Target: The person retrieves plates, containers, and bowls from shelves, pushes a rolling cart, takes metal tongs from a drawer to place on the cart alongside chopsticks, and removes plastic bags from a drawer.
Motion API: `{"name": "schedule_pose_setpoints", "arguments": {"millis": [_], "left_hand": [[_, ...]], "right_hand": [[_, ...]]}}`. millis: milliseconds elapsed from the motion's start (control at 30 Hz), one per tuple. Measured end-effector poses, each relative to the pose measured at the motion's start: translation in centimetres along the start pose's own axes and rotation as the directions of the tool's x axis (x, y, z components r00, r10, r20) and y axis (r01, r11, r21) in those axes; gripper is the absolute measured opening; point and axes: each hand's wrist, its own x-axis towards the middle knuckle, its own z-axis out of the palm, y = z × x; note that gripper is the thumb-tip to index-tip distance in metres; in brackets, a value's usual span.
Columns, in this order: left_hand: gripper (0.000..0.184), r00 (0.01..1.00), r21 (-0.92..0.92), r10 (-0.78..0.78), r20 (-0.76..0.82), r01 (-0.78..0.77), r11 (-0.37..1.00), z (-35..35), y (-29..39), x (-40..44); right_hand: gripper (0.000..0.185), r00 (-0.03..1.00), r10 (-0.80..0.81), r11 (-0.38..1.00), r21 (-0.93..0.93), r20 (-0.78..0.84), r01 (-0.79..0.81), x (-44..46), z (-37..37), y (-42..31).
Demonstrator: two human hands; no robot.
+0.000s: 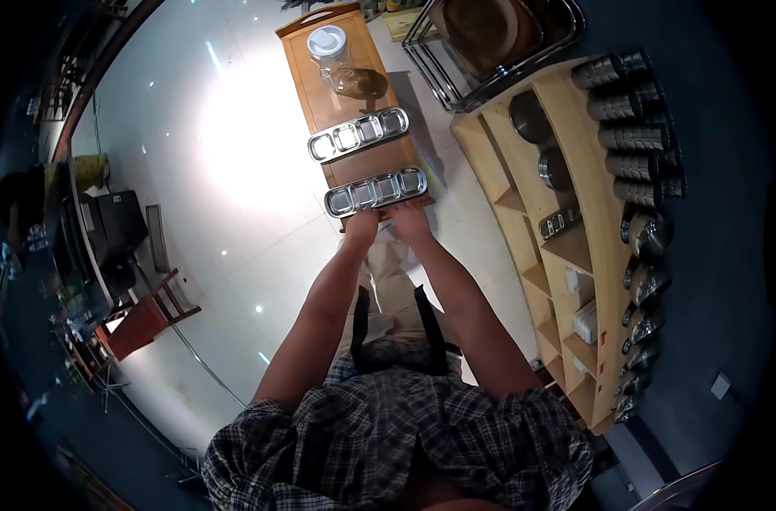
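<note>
A person's left hand [362, 226] and right hand [411, 221] are closed over the near end of a long orange-brown wooden tray [371, 163]. On the tray's near half lie two oblong silver metal dishes [376, 191], four compartments each; on its far half, a clear jar [330, 72] with a whitish lid [327, 41]. Right of the tray stands a pale wooden shelf unit [596, 213].

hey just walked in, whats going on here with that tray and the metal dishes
A person has both hands, left and right, at the near end of a wooden tray, right by the nearer metal dish; whether the fingers grip the tray or the dish is hard to tell. A matching farther dish lies across the tray, and beyond it are a clear lidded container and a dark brown rounded thing.
</note>
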Motion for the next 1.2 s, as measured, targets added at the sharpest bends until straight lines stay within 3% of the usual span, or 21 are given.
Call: {"name": "schedule_pose_setpoints", "arguments": {"millis": [233, 333, 400, 500, 633, 667, 733, 767, 833, 1000, 1133, 1200], "left_hand": [[0.017, 0.999, -0.029, -0.004, -0.039, 0.003, 1.0, 1.2, -2.2, -2.3], [0.017, 0.998, 0.051, 0.004, -0.07, -0.001, 0.999, 1.1, -3.2, -4.1], [0.017, 0.992, 0.144, 0.05, -0.116, -0.033, 0.989, 1.6, -4.2, -5.3], [0.016, 0.99, 0.148, 0.075, -0.116, -0.058, 0.987, 2.3, -5.3, -6.6], [0.016, 0.993, 0.165, 0.089, -0.083, -0.074, 0.984, 2.5, -5.9, -8.8], [0.019, 0.995, 0.116, 0.079, -0.069, -0.07, 0.991, 2.8, -6.1, -9.4], [0.018, 0.995, 0.048, 0.072, -0.064, -0.069, 0.996, 4.2, -6.9, -10.0], [0.018, 0.996, -0.025, 0.066, -0.057, -0.068, 0.997, 4.6, -7.2, -10.4], [0.016, 0.996, 0.039, 0.063, -0.062, -0.06, 0.997, 5.0, -7.0, -12.1], [0.014, 0.994, 0.164, 0.091, -0.059, -0.08, 0.983, 5.9, -6.0, -14.9], [0.014, 0.997, 0.112, 0.039, -0.067, -0.032, 0.993, 7.0, -3.9, -17.5], [0.014, 0.998, 0.158, 0.014, -0.055, -0.005, 0.987, 7.6, -2.6, -19.1]], "right_hand": [[0.02, 0.999, 0.006, 0.999, 0.045, -0.045, -0.004, 0.0, 2.3, -2.6], [0.017, 0.997, 0.048, 0.999, -0.004, -0.054, -0.049, -0.5, 3.0, -4.8], [0.016, 0.993, 0.067, 0.997, -0.03, 0.098, -0.065, -0.9, 1.4, -6.3], [0.015, 0.999, 0.053, 0.997, -0.047, -0.01, -0.053, -1.6, 1.3, -7.9], [0.015, 0.998, 0.053, 0.998, -0.039, 0.016, -0.053, -2.7, 3.2, -9.0], [0.016, 0.99, 0.022, 0.999, -0.035, -0.14, -0.027, -3.2, 4.3, -9.4], [0.016, 0.955, -0.013, 1.0, -0.028, -0.295, 0.005, -3.8, 5.2, -10.3], [0.016, 0.956, -0.015, 0.999, -0.041, -0.292, 0.003, -4.4, 5.4, -10.5], [0.016, 0.958, -0.022, 0.999, -0.045, -0.286, 0.009, -5.6, 5.3, -11.9], [0.015, 0.997, 0.061, 0.996, -0.072, 0.04, -0.058, -8.5, 2.8, -13.2], [0.015, 0.997, 0.06, 0.996, -0.061, 0.038, -0.057, -11.7, 4.3, -13.1], [0.014, 0.98, -0.061, 0.995, -0.089, -0.189, 0.045, -13.5, 5.7, -12.8]]}}
